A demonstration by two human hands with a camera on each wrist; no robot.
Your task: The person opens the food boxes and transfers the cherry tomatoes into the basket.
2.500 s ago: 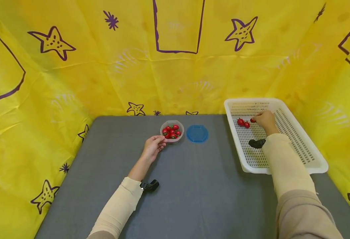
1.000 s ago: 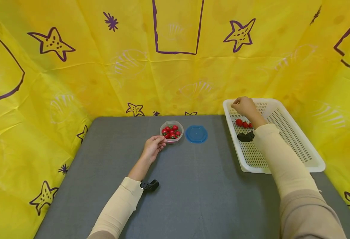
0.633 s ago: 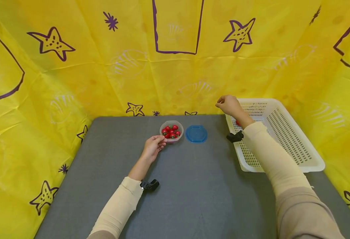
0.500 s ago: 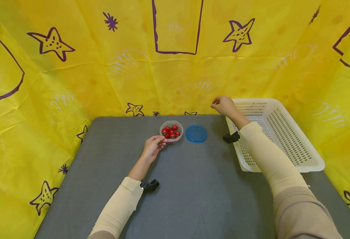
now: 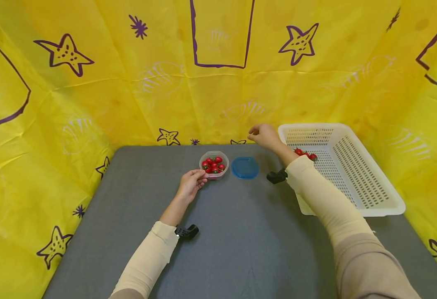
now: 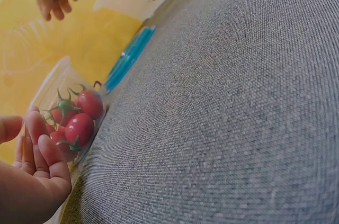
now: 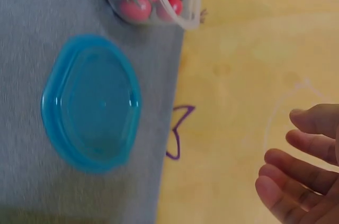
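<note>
The left hand (image 5: 190, 185) seems to pinch the near rim of the clear container (image 5: 218, 176) of cherry tomatoes (image 5: 214, 165); the right hand (image 5: 264, 135) hangs, grip relaxed, raised right of the container. Gray tabletop (image 5: 225, 241) lies under the container, yellow starfish-print cloth (image 5: 218, 95) behind it.

Open air runs above the blue lid (image 5: 245, 167) from the right hand (image 5: 264, 136) to the tomato tub (image 5: 216, 176). The left hand (image 5: 191, 183) seems to obstruct only its near-left rim.
</note>
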